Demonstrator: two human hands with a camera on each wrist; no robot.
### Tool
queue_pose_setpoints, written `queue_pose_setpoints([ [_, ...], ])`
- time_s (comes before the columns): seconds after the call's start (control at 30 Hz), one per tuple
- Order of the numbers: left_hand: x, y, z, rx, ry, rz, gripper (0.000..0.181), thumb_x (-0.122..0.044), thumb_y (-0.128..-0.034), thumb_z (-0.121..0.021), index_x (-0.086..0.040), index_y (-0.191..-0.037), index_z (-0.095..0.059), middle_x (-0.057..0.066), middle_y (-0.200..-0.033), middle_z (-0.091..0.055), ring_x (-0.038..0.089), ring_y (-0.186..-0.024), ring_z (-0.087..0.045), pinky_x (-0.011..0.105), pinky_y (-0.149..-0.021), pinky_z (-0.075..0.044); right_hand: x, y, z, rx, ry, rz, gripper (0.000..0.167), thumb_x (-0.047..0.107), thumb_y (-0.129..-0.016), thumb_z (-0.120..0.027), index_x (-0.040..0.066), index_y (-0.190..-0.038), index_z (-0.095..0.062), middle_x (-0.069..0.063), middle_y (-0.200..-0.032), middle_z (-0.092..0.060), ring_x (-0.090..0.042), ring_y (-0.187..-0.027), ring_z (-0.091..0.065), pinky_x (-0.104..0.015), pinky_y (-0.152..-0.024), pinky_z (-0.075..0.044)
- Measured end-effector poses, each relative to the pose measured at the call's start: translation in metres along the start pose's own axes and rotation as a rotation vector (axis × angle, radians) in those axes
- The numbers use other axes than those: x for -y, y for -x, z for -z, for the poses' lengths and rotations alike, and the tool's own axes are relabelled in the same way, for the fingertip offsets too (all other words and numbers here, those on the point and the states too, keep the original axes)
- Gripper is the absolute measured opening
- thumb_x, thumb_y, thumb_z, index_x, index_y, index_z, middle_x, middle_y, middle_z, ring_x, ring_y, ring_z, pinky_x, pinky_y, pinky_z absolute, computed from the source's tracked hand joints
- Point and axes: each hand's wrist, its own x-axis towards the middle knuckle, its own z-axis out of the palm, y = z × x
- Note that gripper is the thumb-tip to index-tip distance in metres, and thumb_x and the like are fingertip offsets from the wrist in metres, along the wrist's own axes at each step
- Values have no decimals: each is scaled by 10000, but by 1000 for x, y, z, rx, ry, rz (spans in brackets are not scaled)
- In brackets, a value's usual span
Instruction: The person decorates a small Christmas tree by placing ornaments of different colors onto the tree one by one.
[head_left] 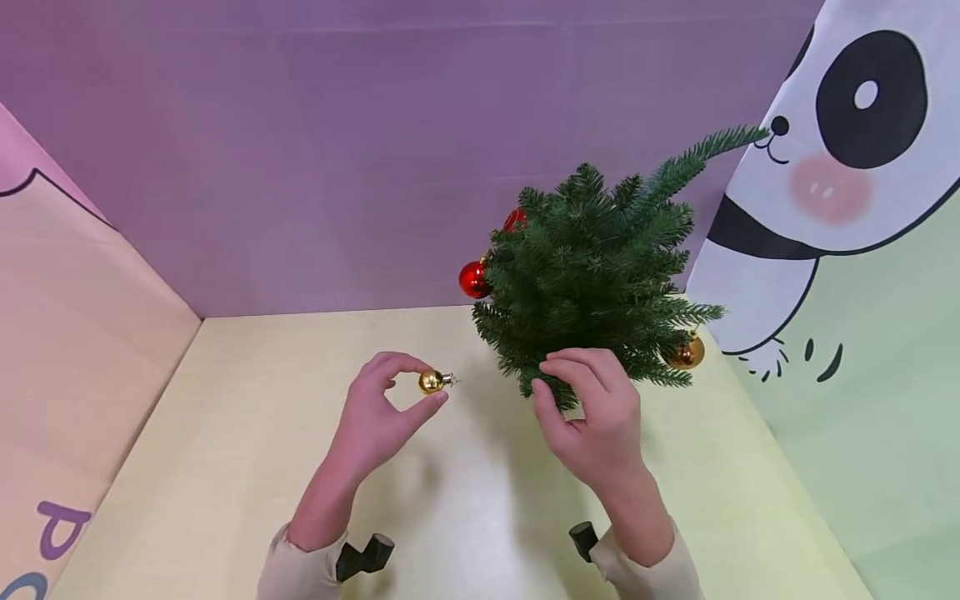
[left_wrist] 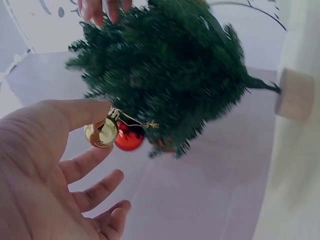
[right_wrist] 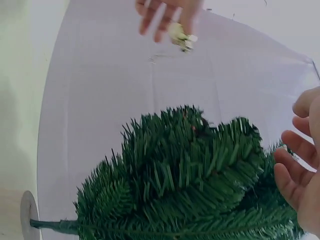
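Observation:
My left hand (head_left: 381,421) pinches a small shiny gold Christmas bauble (head_left: 430,382) between thumb and forefinger. In the left wrist view a thin gold string (left_wrist: 135,119) trails from the bauble's cap, and the other fingers are spread apart. My right hand (head_left: 596,412) hovers at the near side of a green artificial Christmas tree (head_left: 577,275), its fingers loosely bent with nothing between them. Red baubles (head_left: 474,279) hang on the tree's left side, and an orange-gold bauble (head_left: 686,353) hangs at its lower right.
The tree stands on a round pale wooden base (left_wrist: 296,95), hidden by branches in the head view. Behind the pale tabletop (head_left: 300,367) is a purple backdrop (head_left: 337,167). A panda picture (head_left: 855,183) covers the right wall. One long branch (head_left: 712,148) sticks out toward it.

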Motion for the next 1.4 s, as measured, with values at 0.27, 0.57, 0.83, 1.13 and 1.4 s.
queue_pose_setpoints([
  [0.27, -18, 2, 4, 13, 116, -64, 276, -169, -774, -837, -187, -1009, -694, -65, -1033, -613, 118, -1026, -545, 423, -874, -399, 6, -1, -8, 152, -40, 31, 168, 192, -913, -627, 48, -877, -705, -47, -895, -671, -242, -805, -600, -331, -688, -486],
  [0.57, -31, 2, 6, 41, 187, -139, 278, -129, -778, -828, -204, -1006, -689, -80, -1023, -623, 134, -1014, -561, 413, -843, -399, 12, 3, -12, 283, -43, 31, 115, 171, -811, -750, 97, -887, -706, -15, -923, -670, -237, -887, -588, -372, -745, -433],
  [0.83, -41, 5, 8, 115, 267, -181, 253, -108, -813, -790, -176, -1030, -679, -42, -1065, -631, 150, -1032, -559, 392, -832, -428, 16, 1, -18, 321, -36, 21, 196, 159, -733, -829, 116, -893, -724, 16, -917, -664, -209, -912, -587, -357, -740, -417],
  [1.13, -41, 8, 8, 183, 373, -184, 277, -14, -815, -757, -125, -1054, -671, 8, -1073, -631, 193, -1018, -562, 370, -835, -463, 15, 3, -22, 289, -33, 31, 191, 122, -713, -838, 112, -865, -723, 21, -876, -671, -205, -885, -592, -349, -727, -427],
  [1.4, -41, 6, 6, 209, 402, -189, 275, 4, -816, -747, -83, -1064, -665, 29, -1075, -635, 199, -1032, -564, 366, -834, -467, 12, 6, -28, 287, -32, 27, 139, 96, -734, -801, 113, -848, -723, 27, -854, -671, -199, -877, -593, -343, -715, -428],
])
